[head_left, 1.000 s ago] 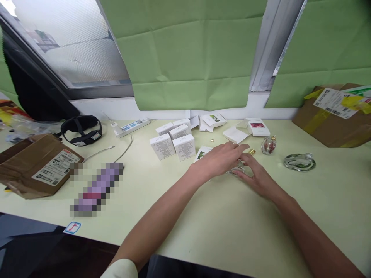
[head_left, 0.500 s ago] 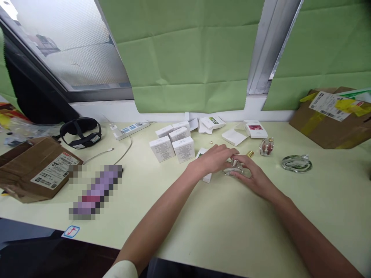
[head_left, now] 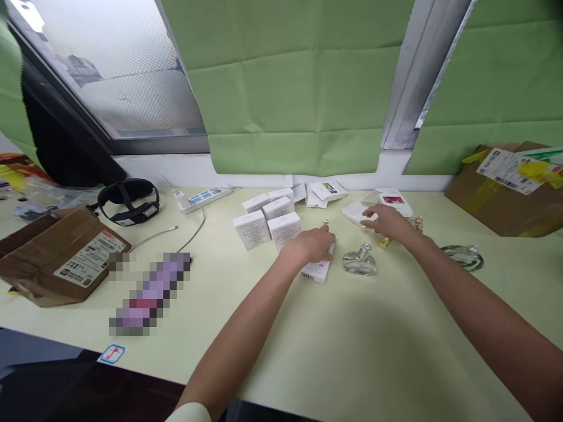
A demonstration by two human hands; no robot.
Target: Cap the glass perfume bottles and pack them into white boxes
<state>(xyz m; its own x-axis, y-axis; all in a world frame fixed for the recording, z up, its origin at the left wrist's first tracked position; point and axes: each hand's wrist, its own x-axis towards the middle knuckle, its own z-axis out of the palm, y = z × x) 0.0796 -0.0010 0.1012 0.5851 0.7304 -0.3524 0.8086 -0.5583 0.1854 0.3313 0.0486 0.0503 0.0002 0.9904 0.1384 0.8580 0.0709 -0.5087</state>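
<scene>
My left hand (head_left: pixel 310 245) is closed over a small white box (head_left: pixel 315 272) that lies on the table, with its fingers curled along the far end. Just right of that box stands a clear glass perfume bottle (head_left: pixel 359 262), touched by neither hand. My right hand (head_left: pixel 387 221) is held over the far side with thumb and forefinger a little apart. Its fingertips are at the edge of a white opened carton (head_left: pixel 353 212); whether they touch it, I cannot tell. Below that hand lies a gold cap (head_left: pixel 385 242). A tiny gold piece (head_left: pixel 326 222) rests beyond my left hand.
Several white boxes (head_left: pixel 251 230) stand left of my left hand. A white box with a red picture (head_left: pixel 394 201) lies behind my right hand. Another glass bottle (head_left: pixel 464 257) is partly behind my right forearm. Cardboard boxes (head_left: pixel 505 193) flank both sides; a black headset (head_left: pixel 127 202) lies left.
Both hands have come away from the glass bottle, which now stands on the table. My left hand has moved onto the white box; my right hand has moved up and away toward the opened carton.
</scene>
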